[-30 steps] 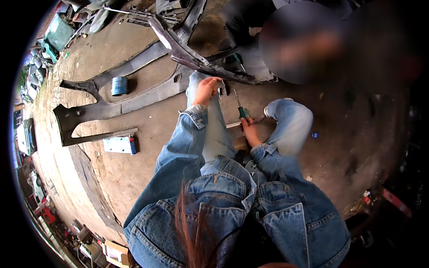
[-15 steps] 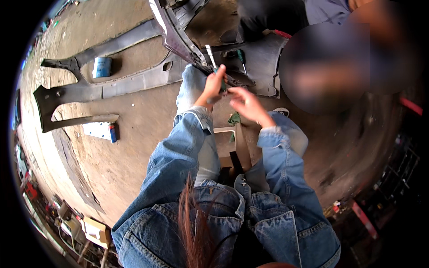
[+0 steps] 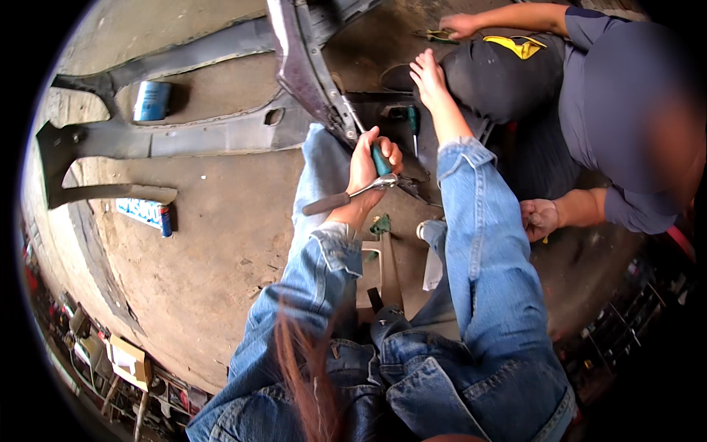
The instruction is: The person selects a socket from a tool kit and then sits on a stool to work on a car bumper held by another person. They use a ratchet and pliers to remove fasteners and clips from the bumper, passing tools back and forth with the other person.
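The screwdriver (image 3: pixel 381 159) has a fat green handle, tucked inside the left hand (image 3: pixel 362 166); its thin metal shaft sticks out over the hand's top edge, leaning left. The ratchet (image 3: pixel 346 199) lies slanted across the hand's wrist end, round shiny head right, dark grip left.

One view: head cam, left half of a side-by-side fisheye pair, worn on the head, aimed down over the denim jacket (image 3: pixel 479 383) at the floor (image 3: pixel 228 239). Upright, unmirrored. Left hand (image 3: pixel 362 168) and right hand (image 3: pixel 429 77) sit at close range, upper mid-frame (hair (image 3: pixel 298 357) hangs even nearer the lens). Wide enough to catch the co-worker (image 3: pixel 607 96) at right; rim goes black.
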